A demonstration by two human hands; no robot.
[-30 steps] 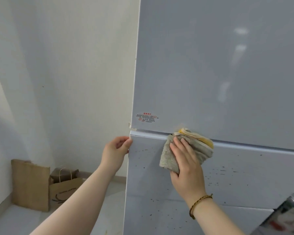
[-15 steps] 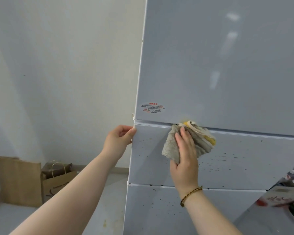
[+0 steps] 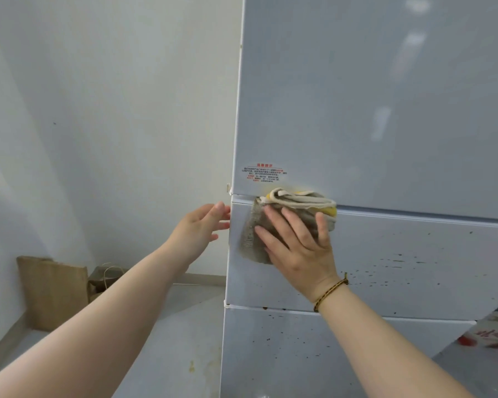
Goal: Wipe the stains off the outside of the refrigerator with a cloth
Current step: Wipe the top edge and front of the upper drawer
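A pale grey refrigerator (image 3: 371, 96) fills the right half of the view, with a tall upper door and two drawer fronts below. Dark speckled stains (image 3: 400, 261) dot the middle drawer front to the right, and more mark the lowest front. My right hand (image 3: 298, 245) lies flat, fingers spread, pressing a crumpled grey and yellow cloth (image 3: 296, 201) against the top left corner of the middle drawer. My left hand (image 3: 200, 228) hovers beside the refrigerator's left edge, fingers loosely apart, holding nothing.
A white wall runs along the left. Two brown paper bags (image 3: 55, 291) stand on the floor in the far left corner. A counter with a red-printed item (image 3: 489, 334) shows at the bottom right. A small warning sticker (image 3: 263, 173) sits on the upper door.
My right hand slid the cloth left toward the drawer's corner and flattened its fingers. My left hand let go of the refrigerator's edge and opened.
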